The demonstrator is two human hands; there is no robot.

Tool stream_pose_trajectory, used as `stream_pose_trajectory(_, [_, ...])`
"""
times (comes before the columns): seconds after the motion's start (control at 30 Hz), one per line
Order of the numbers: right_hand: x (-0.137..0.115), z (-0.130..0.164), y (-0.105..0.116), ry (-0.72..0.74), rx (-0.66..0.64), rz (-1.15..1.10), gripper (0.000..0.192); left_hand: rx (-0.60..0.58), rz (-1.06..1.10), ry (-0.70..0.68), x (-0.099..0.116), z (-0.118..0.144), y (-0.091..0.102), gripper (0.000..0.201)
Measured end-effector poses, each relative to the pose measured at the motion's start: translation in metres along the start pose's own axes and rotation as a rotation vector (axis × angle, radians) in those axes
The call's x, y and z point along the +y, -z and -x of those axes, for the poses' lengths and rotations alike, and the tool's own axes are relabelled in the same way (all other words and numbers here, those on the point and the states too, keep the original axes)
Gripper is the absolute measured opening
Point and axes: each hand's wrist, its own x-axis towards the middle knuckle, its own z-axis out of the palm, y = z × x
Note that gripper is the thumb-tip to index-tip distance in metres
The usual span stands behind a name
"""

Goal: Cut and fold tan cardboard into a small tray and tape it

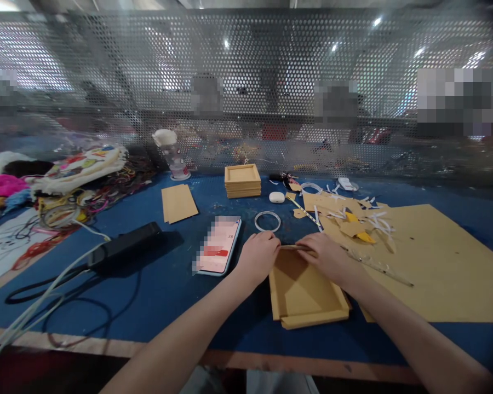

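Observation:
A shallow tan cardboard tray (304,298) lies on the blue table (168,284) in front of me. My left hand (258,256) grips the tray's far left corner. At the far edge, my right hand (326,256) presses with its fingers curled over the rim. Both hands meet along that far wall. A roll of clear tape (267,221) lies just beyond my left hand.
A phone (219,246) lies left of the tray, beside a black device (125,246) with cables. A stack of finished cardboard trays (242,180), a flat card (178,202), a large cardboard sheet (431,262) with scraps and scissors (378,266) surround the spot. A perforated metal screen (246,82) stands behind.

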Motion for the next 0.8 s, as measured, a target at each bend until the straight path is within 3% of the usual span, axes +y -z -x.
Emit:
stream_pose_trajectory(0.2, [-0.007,0.001,0.005,0.06,0.003,0.065,0.019,0.054,0.029,-0.117,0.004,0.001,-0.004,0.018])
stream_pose_trajectory(0.43, [-0.023,0.002,0.011,0.17,0.027,0.086,0.023,-0.005,-0.043,-0.258,0.008,0.001,-0.006,0.02])
stream_pose_trajectory(0.8, [-0.004,0.0,0.033,0.065,0.017,0.035,0.022,0.081,-0.019,-0.207,-0.001,-0.001,-0.004,0.021])
